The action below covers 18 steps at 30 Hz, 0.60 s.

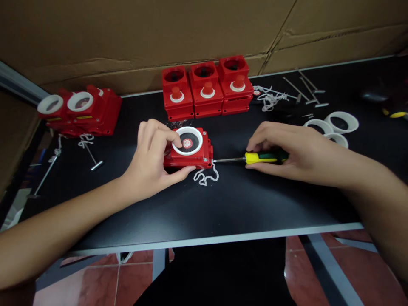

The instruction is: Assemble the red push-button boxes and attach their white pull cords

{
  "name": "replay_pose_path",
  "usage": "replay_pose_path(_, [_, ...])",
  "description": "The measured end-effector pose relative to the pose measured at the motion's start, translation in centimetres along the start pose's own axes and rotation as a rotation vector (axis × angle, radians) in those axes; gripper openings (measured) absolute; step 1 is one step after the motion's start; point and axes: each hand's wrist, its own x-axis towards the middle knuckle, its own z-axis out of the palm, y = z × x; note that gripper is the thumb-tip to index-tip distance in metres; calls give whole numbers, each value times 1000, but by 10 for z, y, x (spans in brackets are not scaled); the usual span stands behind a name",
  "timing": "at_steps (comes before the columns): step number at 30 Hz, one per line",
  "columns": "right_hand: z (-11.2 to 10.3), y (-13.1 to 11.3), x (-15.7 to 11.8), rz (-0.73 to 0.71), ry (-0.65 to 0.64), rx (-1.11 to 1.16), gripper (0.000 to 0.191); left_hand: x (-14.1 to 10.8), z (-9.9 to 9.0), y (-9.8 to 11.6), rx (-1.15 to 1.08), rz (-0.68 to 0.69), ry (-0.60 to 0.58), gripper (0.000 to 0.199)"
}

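Note:
My left hand (156,155) grips a red box (199,159) lying on the black table, thumb along its near side and fingers at its white ring (198,146). Inside that ring is a dark disc with a red and white emblem. From the box's near right corner a white cord (204,178) trails onto the table. My right hand (287,151) is closed around the yellow and green handle of a screwdriver (251,158). Its shaft points left, and the tip meets the right side of the box near the cord; whether it sits in a screw is too small to tell.
Several red boxes with round openings (205,95) stand in a row behind. More red boxes with white rings (105,112) are at the left, metal T-shaped rods hanging on cords. Loose white rings (346,123), T-rods (296,89) and tangled cord (270,97) lie right. Cardboard (159,34) backs the table.

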Motion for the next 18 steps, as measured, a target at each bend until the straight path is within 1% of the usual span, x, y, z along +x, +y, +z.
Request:
replay_pose_path(5, [-1, 0, -1, 15, -4, -1, 26, -1, 1, -1, 7, -6, -3, 41])
replay_pose_path(9, [0, 1, -3, 51, -28, 22, 30, 0, 1, -1, -8, 18, 21, 43])
replay_pose_path(11, [0, 2, -3, 45, -31, 29, 31, 0, 1, 0, -13, 16, 22, 43])
replay_pose_path(14, [1, 1, -2, 15, -18, 22, 29, 0, 0, 1, -17, 19, 16, 42])
replay_pose_path(18, [1, 2, 2, -30, -25, 35, 21, 0, 0, 3, 1, 18, 25, 42])
